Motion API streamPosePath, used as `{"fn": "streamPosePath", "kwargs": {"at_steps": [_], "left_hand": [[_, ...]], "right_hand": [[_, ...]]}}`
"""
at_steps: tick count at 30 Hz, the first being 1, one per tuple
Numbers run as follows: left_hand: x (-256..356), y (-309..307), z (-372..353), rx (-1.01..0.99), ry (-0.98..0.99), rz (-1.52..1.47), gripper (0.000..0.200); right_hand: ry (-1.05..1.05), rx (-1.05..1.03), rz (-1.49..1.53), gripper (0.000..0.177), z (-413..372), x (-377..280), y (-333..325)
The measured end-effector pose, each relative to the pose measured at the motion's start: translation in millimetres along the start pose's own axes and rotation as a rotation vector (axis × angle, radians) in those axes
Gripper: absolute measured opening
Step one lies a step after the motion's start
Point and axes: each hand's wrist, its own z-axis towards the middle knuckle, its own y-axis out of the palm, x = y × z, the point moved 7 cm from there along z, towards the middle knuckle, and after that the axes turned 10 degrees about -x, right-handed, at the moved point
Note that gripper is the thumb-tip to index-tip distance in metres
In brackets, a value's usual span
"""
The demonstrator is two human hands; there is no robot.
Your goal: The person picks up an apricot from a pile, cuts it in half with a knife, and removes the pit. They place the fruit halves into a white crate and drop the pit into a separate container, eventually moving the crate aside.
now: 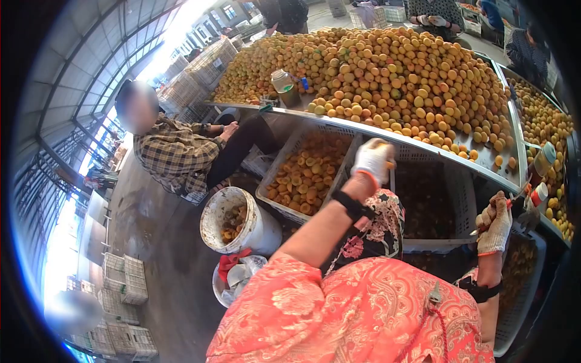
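My left hand, in a white work glove, is curled above the rim between two crates. A small orange patch shows at its fingers, but what they hold is not clear. Beneath it on the left, a crate of apricot halves stands under the table edge. My right hand, also gloved, is closed around a thin knife-like tool near the table's right corner. A dark-looking crate sits between my hands, its contents in shadow. Whole apricots are heaped on the metal-edged table.
A white bucket with fruit scraps stands left of me, beside a smaller bag-lined bucket. A seated person is at the left. Jars stand on the table. Stacked crates line the floor; other people work beyond.
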Motion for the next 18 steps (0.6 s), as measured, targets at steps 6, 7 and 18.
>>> {"fn": "streamPosePath", "kwargs": {"at_steps": [6, 7, 18], "left_hand": [[17, -186, 3, 0.153, 0.126, 0.057, 0.016], [19, -248, 35, 0.351, 0.192, 0.239, 0.024], [85, 92, 140, -0.257, 0.175, 0.863, 0.030]], "right_hand": [[0.087, -0.070, -0.121, 0.007, -34, -23, 26], [0.069, -0.021, -0.160, 0.010, -37, -26, 20], [0.127, -0.022, -0.298, 0.013, -16, -17, -29]]}}
